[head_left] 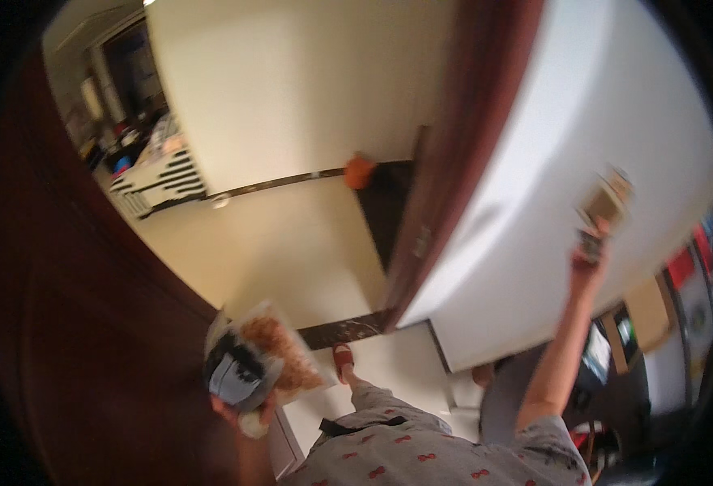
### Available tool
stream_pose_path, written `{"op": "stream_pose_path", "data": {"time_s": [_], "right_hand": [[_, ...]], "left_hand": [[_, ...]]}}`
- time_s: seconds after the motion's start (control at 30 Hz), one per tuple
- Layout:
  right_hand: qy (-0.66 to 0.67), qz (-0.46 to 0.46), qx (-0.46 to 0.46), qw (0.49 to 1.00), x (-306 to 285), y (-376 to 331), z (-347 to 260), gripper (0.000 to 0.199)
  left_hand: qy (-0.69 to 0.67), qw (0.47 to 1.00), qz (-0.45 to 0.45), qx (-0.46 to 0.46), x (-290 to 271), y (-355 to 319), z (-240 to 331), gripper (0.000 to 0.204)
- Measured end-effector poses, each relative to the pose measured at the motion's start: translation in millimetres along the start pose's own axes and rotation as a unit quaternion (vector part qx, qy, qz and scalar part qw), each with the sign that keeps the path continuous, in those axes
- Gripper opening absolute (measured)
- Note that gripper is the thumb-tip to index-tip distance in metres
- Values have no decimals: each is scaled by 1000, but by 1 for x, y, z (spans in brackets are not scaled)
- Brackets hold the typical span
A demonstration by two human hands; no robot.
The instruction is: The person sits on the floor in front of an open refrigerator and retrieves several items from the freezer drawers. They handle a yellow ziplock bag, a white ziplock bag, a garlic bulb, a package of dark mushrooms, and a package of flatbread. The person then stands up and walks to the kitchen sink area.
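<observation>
My left hand (247, 417) is closed around several things at the lower left. It holds a clear bag of orange-brown pieces (283, 348), a dark package with a pale label (241, 373) and a small whitish round thing (251, 424). My right arm stretches out to the wall on the right. There my right hand (590, 255) is closed on a small dark item (590, 241), blurred beyond naming. One finger points up at a wall switch plate (606, 201); whether it touches the plate I cannot tell.
A dark red door (73, 324) stands close on the left, and a matching door frame (470, 121) on the right. Beyond the stone threshold (344, 330) lie a dark mat (385, 211), an orange object (359, 172) and a striped cabinet (166, 182). My slippered foot (343, 360) is near the threshold.
</observation>
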State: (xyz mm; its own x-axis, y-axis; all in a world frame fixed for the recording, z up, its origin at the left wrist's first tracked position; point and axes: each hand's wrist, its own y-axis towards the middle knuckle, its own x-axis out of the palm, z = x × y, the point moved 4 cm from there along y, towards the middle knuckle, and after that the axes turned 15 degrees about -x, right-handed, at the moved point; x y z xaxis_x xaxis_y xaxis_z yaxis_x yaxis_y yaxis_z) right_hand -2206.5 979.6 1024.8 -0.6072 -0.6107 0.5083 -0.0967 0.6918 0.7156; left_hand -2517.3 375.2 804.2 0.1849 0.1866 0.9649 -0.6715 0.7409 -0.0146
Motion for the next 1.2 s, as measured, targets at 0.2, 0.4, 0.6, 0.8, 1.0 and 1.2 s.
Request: {"op": "stream_pose_path", "data": {"time_s": [0.2, 0.4, 0.6, 0.8, 1.0, 1.2], "right_hand": [[-50, 49, -86, 994, -119, 78, 0, 49], [-252, 181, -85, 947, -79, 80, 145, 47], [-395, 264, 93, 875, -25, -26, 387, 46], [-441, 362, 347, 744, 43, -195, 599, 46], [-469, 359, 502, 632, 112, -283, 707, 48], [-421, 240, 574, 661, 219, -292, 909, 45]], "left_hand": [[12, 1000, -10, -4, 11, 153, 75, 92], [-45, 998, -6, -38, 10, 298, 150, 95], [-116, 989, -73, -51, -41, 451, 227, 102], [-11, 999, -1, -34, -50, 606, 376, 95], [31, 999, -2, -10, -89, 627, 502, 103], [21, 995, -23, 95, -126, 615, 621, 101]]}}
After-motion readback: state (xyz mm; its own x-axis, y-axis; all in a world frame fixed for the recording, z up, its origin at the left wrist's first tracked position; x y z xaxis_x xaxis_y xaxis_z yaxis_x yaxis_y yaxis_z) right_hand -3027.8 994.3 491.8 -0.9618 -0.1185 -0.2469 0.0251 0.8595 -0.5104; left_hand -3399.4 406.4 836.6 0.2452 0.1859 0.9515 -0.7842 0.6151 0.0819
